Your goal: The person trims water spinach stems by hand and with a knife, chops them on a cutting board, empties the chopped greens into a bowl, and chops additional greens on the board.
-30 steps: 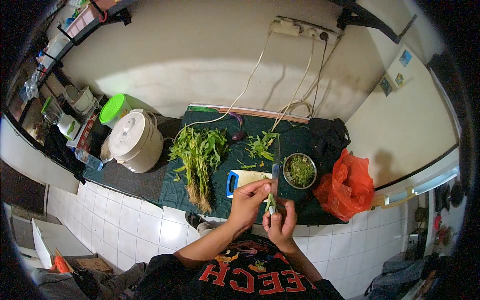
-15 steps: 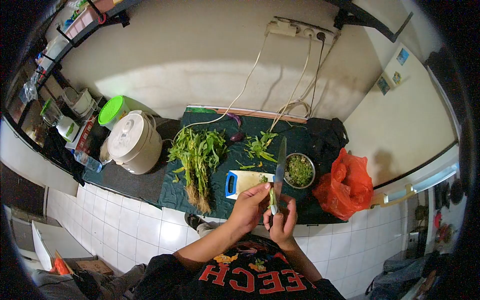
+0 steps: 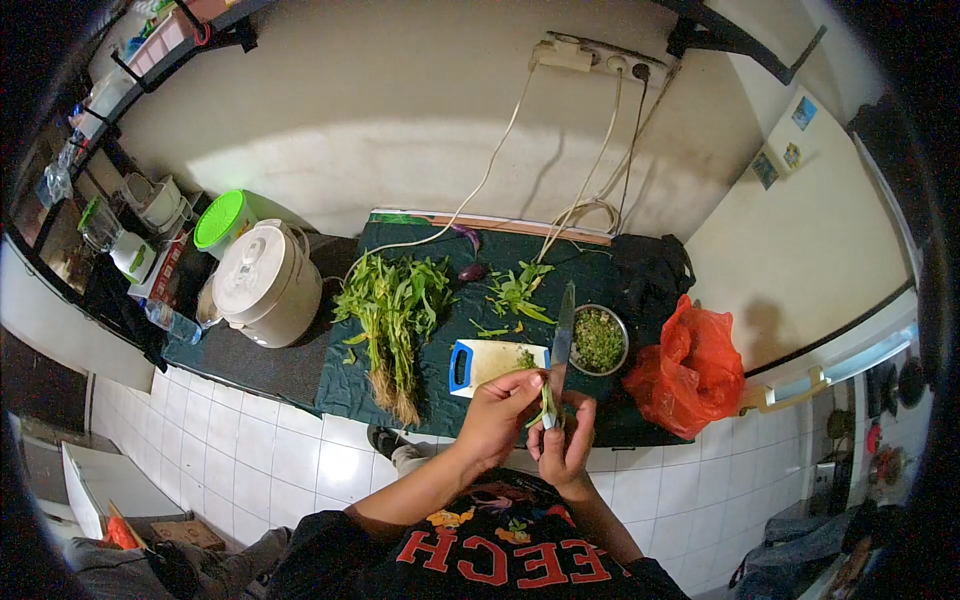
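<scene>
My left hand (image 3: 497,412) is closed, pinching a piece of green vegetable stem (image 3: 546,402) between thumb and fingers. My right hand (image 3: 567,443) is wrapped round a kitchen knife (image 3: 564,335), whose blade points up and away from me. The stem lies against the knife near its handle, between both hands. Just beyond the hands is a white cutting board (image 3: 495,358) with a blue handle, bearing some chopped green bits. To its right, a metal bowl (image 3: 627,345) holds chopped greens (image 3: 598,340).
Leafy greens with roots (image 3: 395,310) lie left of the board. Loose leaves (image 3: 520,292) and an eggplant (image 3: 472,271) are behind it. A red plastic bag (image 3: 688,375) sits at right. A rice cooker (image 3: 265,285) stands at left, with cables (image 3: 490,170) along the wall.
The stem has shifted slightly between my fingers, and a green strip now shows below it. Both hands and the knife stay almost in place.
</scene>
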The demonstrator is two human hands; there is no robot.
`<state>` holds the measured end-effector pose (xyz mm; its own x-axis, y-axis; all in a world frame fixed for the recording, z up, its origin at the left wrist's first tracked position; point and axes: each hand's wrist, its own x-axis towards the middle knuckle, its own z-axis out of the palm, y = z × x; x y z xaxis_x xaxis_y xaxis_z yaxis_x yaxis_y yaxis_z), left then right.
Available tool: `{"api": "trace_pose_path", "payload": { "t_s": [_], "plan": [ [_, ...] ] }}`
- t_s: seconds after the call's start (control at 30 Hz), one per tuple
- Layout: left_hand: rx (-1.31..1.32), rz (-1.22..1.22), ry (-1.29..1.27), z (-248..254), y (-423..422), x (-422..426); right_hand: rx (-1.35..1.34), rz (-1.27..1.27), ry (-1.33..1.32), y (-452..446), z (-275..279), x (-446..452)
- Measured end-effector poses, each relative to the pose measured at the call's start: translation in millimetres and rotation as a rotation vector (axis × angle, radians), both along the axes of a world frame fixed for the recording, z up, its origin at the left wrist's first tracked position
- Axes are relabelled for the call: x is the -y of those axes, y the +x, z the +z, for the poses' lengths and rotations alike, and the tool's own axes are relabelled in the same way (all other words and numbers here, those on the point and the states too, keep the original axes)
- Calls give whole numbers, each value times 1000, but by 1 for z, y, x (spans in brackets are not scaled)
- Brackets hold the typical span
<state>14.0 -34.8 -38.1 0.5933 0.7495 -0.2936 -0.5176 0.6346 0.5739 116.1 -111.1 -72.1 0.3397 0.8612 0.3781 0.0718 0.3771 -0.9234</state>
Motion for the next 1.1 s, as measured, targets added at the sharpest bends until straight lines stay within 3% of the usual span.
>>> {"api": "trace_pose_path", "payload": {
  "t_s": [0.3, 0.5, 0.67, 0.77, 0.9, 0.97, 1.1],
  "plan": [
    [-2, -24, 44, -19, -4, 4, -24, 77, -140, 4, 13, 4],
    [-29, -207, 28, -15, -12, 4, -72, 90, -179, 4, 16, 4],
    [31, -263, -48, -43, -12, 5, -245, 137, -271, 7, 8, 9],
    [24, -227, -140, -61, -8, 11, -165, 169, -352, 14, 0, 14],
    [109, -409, -161, -108, -11, 7, -257, 203, -417, 18, -5, 24],
    [51, -417, -143, -118, -10, 7, -421, 191, -421, 18, -10, 26],
    [-50, -452, -135, -128, -8, 0, -490, 57, -477, 8, -3, 26]
  ]
}}
